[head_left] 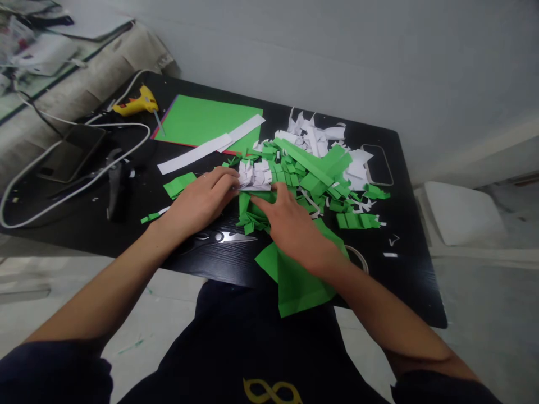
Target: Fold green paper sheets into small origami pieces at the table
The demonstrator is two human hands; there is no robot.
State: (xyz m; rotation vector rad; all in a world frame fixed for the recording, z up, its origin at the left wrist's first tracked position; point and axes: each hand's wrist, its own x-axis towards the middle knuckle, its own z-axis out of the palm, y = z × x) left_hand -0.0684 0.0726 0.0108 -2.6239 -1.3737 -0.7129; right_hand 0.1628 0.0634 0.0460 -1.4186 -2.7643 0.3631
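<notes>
Holds a fringed white paper piece (255, 175) over the counter (416, 292), on top of loose cut green paper (255, 217). Closes the left hand (208, 196) on the left end of the white piece in a narrow grip, with fingertips bunched together against the paper. Touches the right end and near edge with the right hand (290, 221), with thumb and forefinger spread apart in a wider grip; cannot tell whether pinching the paper or only pressing it.

Just right of the white piece, has a heap of green cuttings (288, 171), overlaid by a broad green strip (307, 161). Beyond and right of the white piece, has white paper scraps (314, 140); farther right, a dark, pale-rimmed object (379, 165), too unclear to name. Has also a fringed green strip (356, 220) well to the right and slightly nearer.

On the near side of the white piece, has scissors (236, 237) pointing right, and to the near right a large green sheet (301, 286) partly under the right forearm. Left of the white piece, has a small green paper (179, 185). Beyond and left, has white strips (193, 154) lying across a stack of sheets (206, 118) topped with green; farther left still, a yellow glue gun (137, 105)
</notes>
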